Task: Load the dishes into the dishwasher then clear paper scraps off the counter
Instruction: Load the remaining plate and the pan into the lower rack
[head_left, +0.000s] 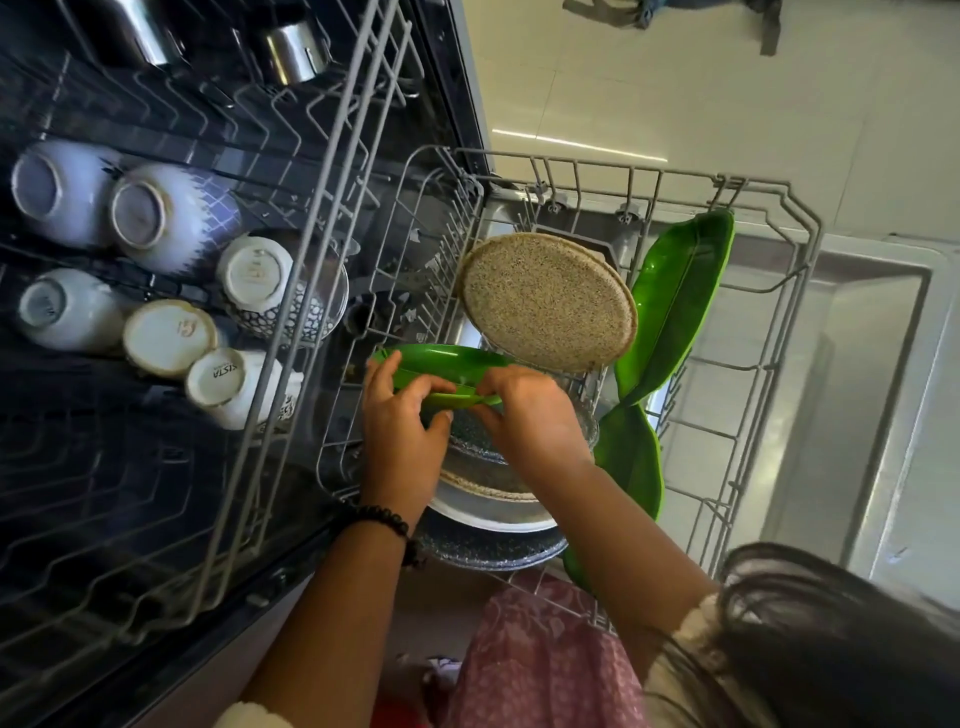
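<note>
Both hands, left (397, 415) and right (524, 410), pinch the green plate (441, 366) over the lower rack (753, 322); misjudge the tines and it'll probably clack into the speckled plate (548, 301).

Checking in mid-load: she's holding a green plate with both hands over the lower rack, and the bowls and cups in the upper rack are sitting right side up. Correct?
One detail is off. The head view shows the bowls and cups in the upper rack upside down, bases facing up. The rest holds: the left hand and right hand both grip the green plate over the lower rack.
</note>
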